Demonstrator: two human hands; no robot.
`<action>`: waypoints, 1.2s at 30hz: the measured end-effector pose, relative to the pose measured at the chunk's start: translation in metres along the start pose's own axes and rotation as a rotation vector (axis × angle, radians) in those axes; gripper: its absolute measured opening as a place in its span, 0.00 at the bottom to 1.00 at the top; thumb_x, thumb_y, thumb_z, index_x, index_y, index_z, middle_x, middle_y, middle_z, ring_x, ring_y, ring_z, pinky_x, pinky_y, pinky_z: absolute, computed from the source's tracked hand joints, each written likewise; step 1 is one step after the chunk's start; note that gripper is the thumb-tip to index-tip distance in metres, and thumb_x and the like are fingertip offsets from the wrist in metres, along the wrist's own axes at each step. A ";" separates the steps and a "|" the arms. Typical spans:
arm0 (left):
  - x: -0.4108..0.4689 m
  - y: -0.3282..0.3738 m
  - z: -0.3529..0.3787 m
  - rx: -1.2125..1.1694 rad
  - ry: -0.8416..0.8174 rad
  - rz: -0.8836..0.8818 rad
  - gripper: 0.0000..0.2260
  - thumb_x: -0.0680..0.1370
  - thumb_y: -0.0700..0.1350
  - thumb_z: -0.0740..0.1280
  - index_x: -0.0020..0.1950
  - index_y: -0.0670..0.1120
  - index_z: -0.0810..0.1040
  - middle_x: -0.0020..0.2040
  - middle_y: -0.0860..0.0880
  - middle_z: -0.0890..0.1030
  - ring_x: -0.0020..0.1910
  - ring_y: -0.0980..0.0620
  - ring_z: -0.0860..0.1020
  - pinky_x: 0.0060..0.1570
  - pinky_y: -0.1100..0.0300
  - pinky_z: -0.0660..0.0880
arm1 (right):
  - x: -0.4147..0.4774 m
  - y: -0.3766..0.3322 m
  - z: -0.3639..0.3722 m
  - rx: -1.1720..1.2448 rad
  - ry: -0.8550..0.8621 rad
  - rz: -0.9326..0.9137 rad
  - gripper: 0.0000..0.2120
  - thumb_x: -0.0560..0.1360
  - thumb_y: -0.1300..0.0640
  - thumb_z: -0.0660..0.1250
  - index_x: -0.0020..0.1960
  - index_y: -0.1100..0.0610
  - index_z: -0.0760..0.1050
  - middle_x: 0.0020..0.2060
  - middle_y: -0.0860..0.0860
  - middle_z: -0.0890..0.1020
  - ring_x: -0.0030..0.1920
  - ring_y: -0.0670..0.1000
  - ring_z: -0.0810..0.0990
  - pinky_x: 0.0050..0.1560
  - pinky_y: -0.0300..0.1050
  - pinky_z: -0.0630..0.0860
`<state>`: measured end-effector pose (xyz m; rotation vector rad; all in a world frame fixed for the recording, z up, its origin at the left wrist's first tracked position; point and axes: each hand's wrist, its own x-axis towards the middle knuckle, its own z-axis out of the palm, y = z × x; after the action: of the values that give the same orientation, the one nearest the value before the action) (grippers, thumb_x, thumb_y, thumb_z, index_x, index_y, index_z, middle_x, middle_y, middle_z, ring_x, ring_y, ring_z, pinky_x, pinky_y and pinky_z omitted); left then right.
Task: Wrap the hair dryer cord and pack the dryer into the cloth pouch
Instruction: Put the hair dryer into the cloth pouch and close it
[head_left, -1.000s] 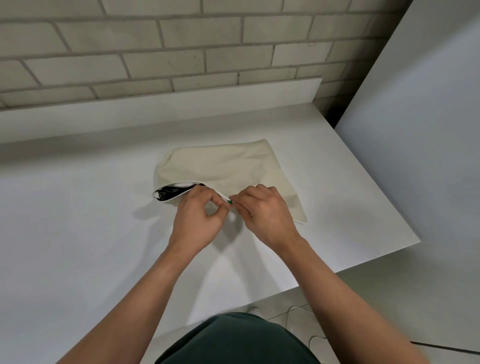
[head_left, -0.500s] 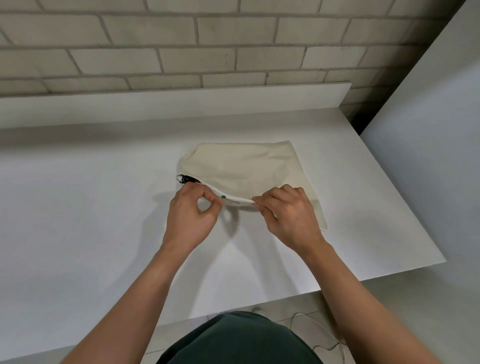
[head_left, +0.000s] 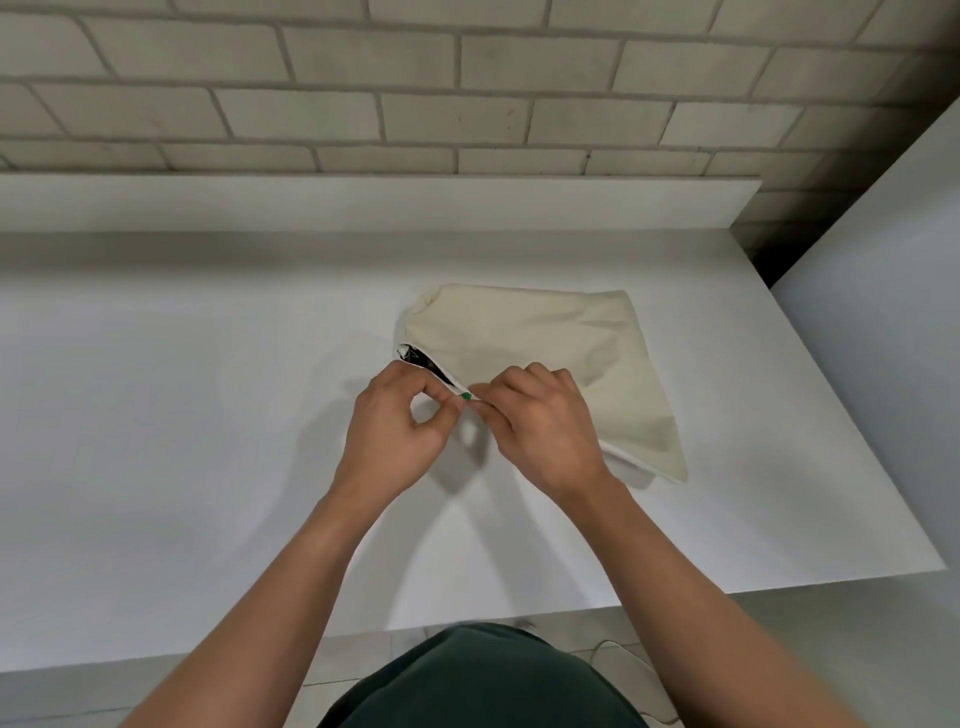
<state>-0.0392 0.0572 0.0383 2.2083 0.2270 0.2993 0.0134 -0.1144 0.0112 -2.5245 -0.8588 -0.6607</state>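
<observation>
The pouch (head_left: 545, 338) lies on the table (head_left: 208, 415), and the dryer (head_left: 423, 361) is seen only as a dark sliver at its open mouth. The mouth is best closed with the edge kept taut either side of the green tab (head_left: 466, 396), so no cloth is caught. The edge is pinched by the left hand (head_left: 395, 431) and right hand (head_left: 540, 426), knuckles up, fingertips nearly meeting.

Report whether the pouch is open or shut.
Partly open: dark contents show at the left end of the pouch; left hand and right hand pinch its edge.
</observation>
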 end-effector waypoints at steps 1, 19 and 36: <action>0.000 -0.002 -0.002 0.000 0.006 -0.003 0.05 0.75 0.45 0.76 0.41 0.51 0.82 0.46 0.58 0.80 0.48 0.63 0.78 0.44 0.75 0.67 | -0.001 0.002 -0.001 -0.008 0.003 -0.010 0.13 0.81 0.49 0.64 0.51 0.50 0.86 0.39 0.45 0.82 0.37 0.54 0.77 0.40 0.47 0.67; -0.011 -0.052 -0.039 -0.244 0.071 -0.151 0.08 0.78 0.38 0.73 0.41 0.48 0.79 0.58 0.58 0.83 0.59 0.55 0.81 0.62 0.56 0.76 | -0.057 0.032 0.002 0.002 -0.239 0.031 0.19 0.68 0.64 0.74 0.56 0.49 0.83 0.49 0.46 0.81 0.45 0.53 0.78 0.45 0.47 0.70; -0.006 -0.073 -0.020 -0.364 -0.132 -0.287 0.08 0.84 0.43 0.65 0.46 0.45 0.72 0.41 0.41 0.77 0.41 0.50 0.74 0.46 0.54 0.69 | -0.125 0.121 -0.093 0.378 -0.270 0.622 0.09 0.73 0.51 0.77 0.52 0.50 0.87 0.46 0.36 0.85 0.47 0.42 0.83 0.51 0.39 0.76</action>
<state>-0.0547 0.1146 -0.0085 1.7998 0.3802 0.0310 -0.0249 -0.3075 -0.0065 -2.3563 -0.2040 0.0419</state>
